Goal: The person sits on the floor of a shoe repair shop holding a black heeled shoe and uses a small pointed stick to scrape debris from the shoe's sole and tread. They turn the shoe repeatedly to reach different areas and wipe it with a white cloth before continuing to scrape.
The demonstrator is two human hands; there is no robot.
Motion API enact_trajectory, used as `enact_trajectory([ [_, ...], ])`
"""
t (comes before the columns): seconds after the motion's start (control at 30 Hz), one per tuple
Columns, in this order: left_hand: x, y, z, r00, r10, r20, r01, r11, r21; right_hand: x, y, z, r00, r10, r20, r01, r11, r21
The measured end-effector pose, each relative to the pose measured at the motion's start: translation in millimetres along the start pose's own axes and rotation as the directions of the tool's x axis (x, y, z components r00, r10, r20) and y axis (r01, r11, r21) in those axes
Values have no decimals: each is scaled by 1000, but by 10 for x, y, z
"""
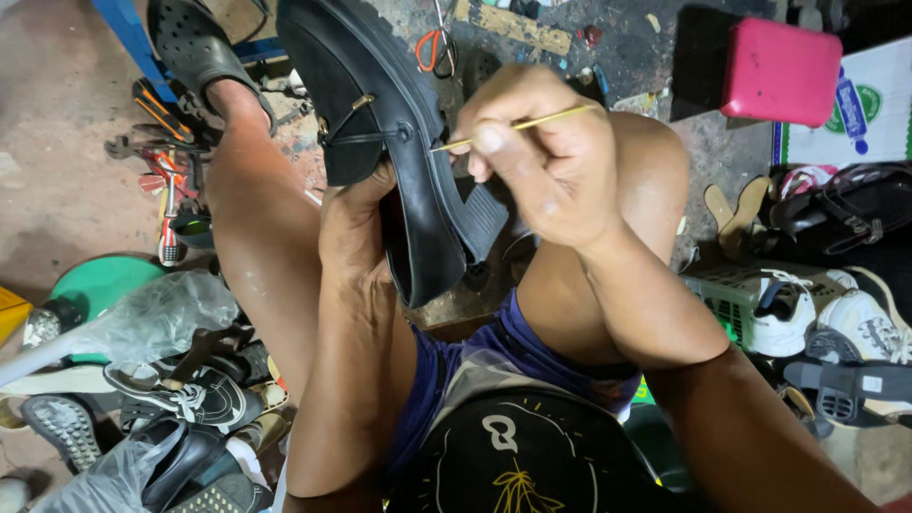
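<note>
A stained concrete floor spreads under a seated person's bare knees, crowded with footwear and tools. At its left edge lie a green round lid, one crumpled clear plastic bag and a heap of dark sneakers. Between the knees, the left hand is clamped around one black loafer, held upright with its sole toward the right. The right hand pinches one thin yellow-handled awl, its tip touching the loafer's edge. One orange-handled pair of scissors lies beyond. At the right edge sit one pink stool and two white sneakers.
</note>
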State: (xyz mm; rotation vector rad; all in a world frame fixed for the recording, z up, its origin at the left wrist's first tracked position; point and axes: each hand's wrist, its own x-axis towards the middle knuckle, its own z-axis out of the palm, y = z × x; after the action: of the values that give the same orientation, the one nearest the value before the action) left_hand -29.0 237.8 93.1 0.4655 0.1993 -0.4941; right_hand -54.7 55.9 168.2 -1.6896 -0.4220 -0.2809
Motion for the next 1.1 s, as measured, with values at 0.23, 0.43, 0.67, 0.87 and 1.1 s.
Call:
enact_trajectory([
  [0.23,-42,8,-3,993,37,110,-36,999,-6,-12,-24,113,991,-53,-126,70,989,133],
  [0.43,-20,-42,-103,998,28,49,-25,998,-59,-12,12,114,992,-90,-93,78,990,-120],
  [0.67,2,-26,-156,997,67,41,-66,998,-24,-25,-30,122,998,-60,-37,59,998,-18],
  [0.87,8,18,-60,992,77,97,-80,996,26,63,18,-30,989,148,-7,-136,927,348],
  [1.1,68,51,-109,982,130,138,-141,987,76,-5,95,44,975,208,82,-170,928,-332],
])
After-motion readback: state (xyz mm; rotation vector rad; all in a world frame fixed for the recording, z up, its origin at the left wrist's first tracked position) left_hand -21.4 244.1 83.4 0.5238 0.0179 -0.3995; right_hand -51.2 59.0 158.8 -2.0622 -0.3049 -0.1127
